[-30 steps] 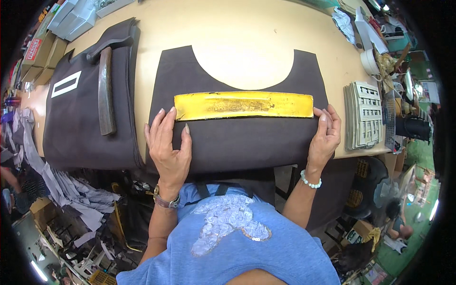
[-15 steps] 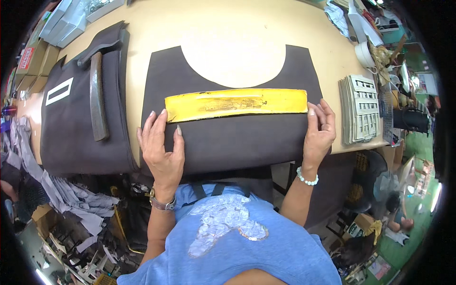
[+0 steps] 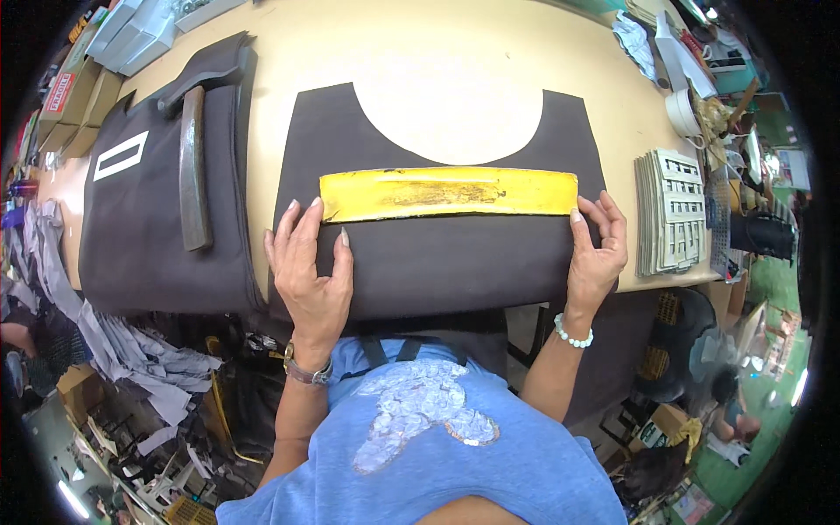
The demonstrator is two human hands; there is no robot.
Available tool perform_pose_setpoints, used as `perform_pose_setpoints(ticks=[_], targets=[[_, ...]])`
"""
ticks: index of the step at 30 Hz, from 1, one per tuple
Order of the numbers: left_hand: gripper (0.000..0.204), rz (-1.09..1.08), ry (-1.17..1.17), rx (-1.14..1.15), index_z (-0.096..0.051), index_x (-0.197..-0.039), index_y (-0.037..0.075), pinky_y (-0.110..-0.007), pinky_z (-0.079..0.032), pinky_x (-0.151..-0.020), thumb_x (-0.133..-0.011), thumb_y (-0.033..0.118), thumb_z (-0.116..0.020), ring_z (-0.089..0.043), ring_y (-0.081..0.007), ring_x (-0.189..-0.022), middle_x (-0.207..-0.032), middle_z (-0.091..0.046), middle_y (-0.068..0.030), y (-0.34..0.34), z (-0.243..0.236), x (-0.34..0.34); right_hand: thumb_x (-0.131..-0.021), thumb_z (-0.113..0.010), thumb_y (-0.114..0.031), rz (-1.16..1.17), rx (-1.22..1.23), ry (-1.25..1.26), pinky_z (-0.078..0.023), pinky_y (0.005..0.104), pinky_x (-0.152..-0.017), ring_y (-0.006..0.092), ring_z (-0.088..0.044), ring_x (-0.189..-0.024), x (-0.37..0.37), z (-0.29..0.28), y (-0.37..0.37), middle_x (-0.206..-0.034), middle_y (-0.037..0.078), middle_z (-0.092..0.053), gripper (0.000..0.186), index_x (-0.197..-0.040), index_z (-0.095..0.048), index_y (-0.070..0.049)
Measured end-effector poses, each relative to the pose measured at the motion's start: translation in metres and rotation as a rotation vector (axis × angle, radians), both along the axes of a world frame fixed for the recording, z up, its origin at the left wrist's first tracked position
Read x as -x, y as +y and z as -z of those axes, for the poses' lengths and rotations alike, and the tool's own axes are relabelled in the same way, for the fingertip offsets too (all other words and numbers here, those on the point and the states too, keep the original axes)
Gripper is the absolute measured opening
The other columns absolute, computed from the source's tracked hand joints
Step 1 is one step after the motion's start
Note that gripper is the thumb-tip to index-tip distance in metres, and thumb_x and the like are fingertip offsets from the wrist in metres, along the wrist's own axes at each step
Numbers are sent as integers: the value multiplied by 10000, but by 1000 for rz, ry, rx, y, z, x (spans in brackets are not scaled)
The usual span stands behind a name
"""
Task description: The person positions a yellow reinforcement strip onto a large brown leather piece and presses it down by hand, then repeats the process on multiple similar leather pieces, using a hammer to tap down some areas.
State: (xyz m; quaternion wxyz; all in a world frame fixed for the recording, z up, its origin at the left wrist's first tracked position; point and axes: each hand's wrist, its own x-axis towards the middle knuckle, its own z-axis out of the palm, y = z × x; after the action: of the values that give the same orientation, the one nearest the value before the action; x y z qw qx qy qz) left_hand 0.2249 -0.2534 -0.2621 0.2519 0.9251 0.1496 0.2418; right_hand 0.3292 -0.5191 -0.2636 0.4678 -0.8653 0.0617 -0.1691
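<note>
A long, slightly curved yellow strip (image 3: 437, 188) with dark scuffs in its middle lies across a dark cloth panel (image 3: 455, 262) with a rounded neck cut-out at its far edge. At the strip's left end is my left hand (image 3: 308, 276), a fingertip against the end and the thumb stretched over the cloth. My right hand (image 3: 599, 249) is at the other end, its thumb tip by the lower corner and its fingers apart alongside. Neither hand is wrapped round the strip. The strip's underside is hidden.
Left of the panel lies a stack of folded dark cloth (image 3: 166, 219), with a curved dark metal bar (image 3: 194, 166) and a white rectangular frame (image 3: 120, 157) on it. A stack of pale cut-out cards (image 3: 674, 210) stands right. Cardboard boxes (image 3: 74, 105) line the table's far left.
The whole view has shifted a little, so the table's things appear farther right. Both hands keep their places at the strip's ends, and the strip lies much as before on the cloth.
</note>
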Motion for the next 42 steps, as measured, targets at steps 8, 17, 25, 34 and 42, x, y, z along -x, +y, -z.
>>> perform_pose_setpoints(ticks=[8,17,25,34,42], targets=[[417,12,10,-17,-575,-1207,39,-419,-321,-1040,-797,55,-651,-489,-302,-1198,-1223,-569,-165,1,1,1,-818,-665,-44,12,-34,12,-388,322,-977,141,-610,-978,0,-2,3,-980,101,-685,409,-1196,-528,35],[418,13,5,-22,-576,-1208,45,-422,-319,-1042,-798,60,-654,-490,-301,-1199,-1218,-573,-163,1,1,1,-814,-667,-41,18,-32,23,-387,323,-983,135,-607,-987,1,-3,3,-971,96,-686,417,-1199,-526,33],[366,3,2,-3,-602,-1174,48,-429,-311,-1044,-810,64,-638,-489,-313,-1197,-1215,-578,-154,0,0,1,-808,-665,-28,16,7,18,-420,332,-954,152,-608,-980,-1,-2,4,-976,86,-678,378,-1169,-561,18],[262,76,156,-348,-671,-1015,71,-591,-226,-1043,-784,7,-566,-420,-333,-1241,-1196,-561,-103,-7,-17,-5,-793,-615,-18,-173,546,-99,-435,382,-840,259,-576,-962,-1,-8,0,-975,98,-627,183,-967,-671,-28],[417,173,271,-454,-554,-1225,81,-554,-280,-1028,-808,76,-559,-469,-326,-1167,-1198,-524,-187,-20,-19,-8,-770,-599,-30,-138,849,-106,-426,390,-740,259,-551,-855,10,-15,17,-921,93,-560,231,-989,-672,-18]])
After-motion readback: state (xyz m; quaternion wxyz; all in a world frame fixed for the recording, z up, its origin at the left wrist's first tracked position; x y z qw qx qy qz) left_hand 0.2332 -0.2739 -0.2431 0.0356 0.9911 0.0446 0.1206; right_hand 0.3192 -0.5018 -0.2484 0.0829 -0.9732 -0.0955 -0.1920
